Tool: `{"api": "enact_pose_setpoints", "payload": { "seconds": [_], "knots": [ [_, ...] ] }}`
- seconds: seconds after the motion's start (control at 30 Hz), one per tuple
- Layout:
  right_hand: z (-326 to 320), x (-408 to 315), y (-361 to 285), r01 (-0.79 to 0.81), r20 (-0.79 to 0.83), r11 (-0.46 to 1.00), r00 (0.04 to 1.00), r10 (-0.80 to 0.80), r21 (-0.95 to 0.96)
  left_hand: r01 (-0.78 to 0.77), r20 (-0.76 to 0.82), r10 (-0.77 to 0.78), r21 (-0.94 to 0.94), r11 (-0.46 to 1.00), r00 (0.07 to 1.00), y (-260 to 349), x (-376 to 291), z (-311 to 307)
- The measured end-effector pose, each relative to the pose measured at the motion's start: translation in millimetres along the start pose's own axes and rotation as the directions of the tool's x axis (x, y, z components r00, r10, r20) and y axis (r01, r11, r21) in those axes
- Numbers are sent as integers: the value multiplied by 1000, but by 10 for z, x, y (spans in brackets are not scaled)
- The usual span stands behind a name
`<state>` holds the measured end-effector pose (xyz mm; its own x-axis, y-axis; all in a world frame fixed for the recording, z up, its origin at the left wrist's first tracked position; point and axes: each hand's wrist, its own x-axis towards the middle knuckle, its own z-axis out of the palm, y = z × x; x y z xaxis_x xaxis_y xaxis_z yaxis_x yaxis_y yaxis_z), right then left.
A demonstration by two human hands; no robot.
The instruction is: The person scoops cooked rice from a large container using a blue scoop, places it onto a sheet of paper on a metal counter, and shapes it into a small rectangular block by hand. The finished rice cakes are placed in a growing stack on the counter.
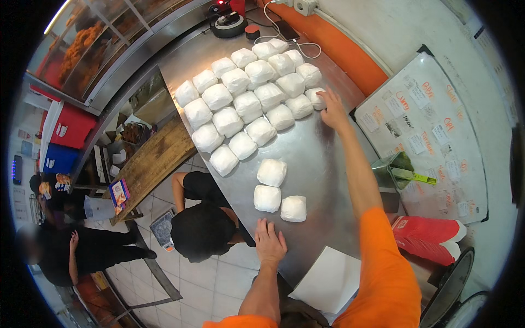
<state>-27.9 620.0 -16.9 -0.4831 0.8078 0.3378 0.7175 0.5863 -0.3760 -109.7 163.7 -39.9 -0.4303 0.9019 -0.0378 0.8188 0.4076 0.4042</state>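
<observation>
Rows of white paper-wrapped parcels (pixel 246 106) lie packed side by side on a stainless steel table (pixel 324 164). With its arm stretched out, my right hand (pixel 334 110) holds the wrapped parcel (pixel 315 98) at the right end of the nearest row, fingers over its top and right side. Nearer to me, three more parcels lie apart from the rows: an upper one (pixel 272 172), one below it (pixel 267 199), and one to the right (pixel 293 208). My left hand (pixel 270 242) rests on the table edge just below these, fingers spread and holding nothing. The parcels' contents are hidden.
White paper sheets (pixel 328 281) lie at the table's near edge. A person in a black cap (pixel 201 233) crouches against its left side; another person (pixel 90 254) stands farther left. On the right are a clear container (pixel 381 174) with a green-handled tool and a whiteboard (pixel 426 135).
</observation>
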Motion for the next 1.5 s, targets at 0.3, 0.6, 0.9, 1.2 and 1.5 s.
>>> {"api": "enact_pose_setpoints", "payload": {
  "seconds": [0.3,0.6,0.9,1.2,1.5],
  "knots": [
    [-304,-1356,-1677,530,503,775,592,-629,345,29,56,-28,-15,999,998,-21,-7,-9],
    [263,-1424,-1970,562,340,768,688,-640,309,38,60,-37,-3,999,998,-5,-9,-20],
    [568,-1340,-2168,502,174,824,815,-552,262,28,52,-28,5,1000,998,-8,-4,-24],
    [171,-1157,-1781,376,481,900,761,-435,218,25,47,-24,-13,1000,999,-22,-16,-10],
    [354,-1318,-1959,37,423,953,890,-167,300,37,63,-37,6,999,997,14,11,-46]
  ]
}}
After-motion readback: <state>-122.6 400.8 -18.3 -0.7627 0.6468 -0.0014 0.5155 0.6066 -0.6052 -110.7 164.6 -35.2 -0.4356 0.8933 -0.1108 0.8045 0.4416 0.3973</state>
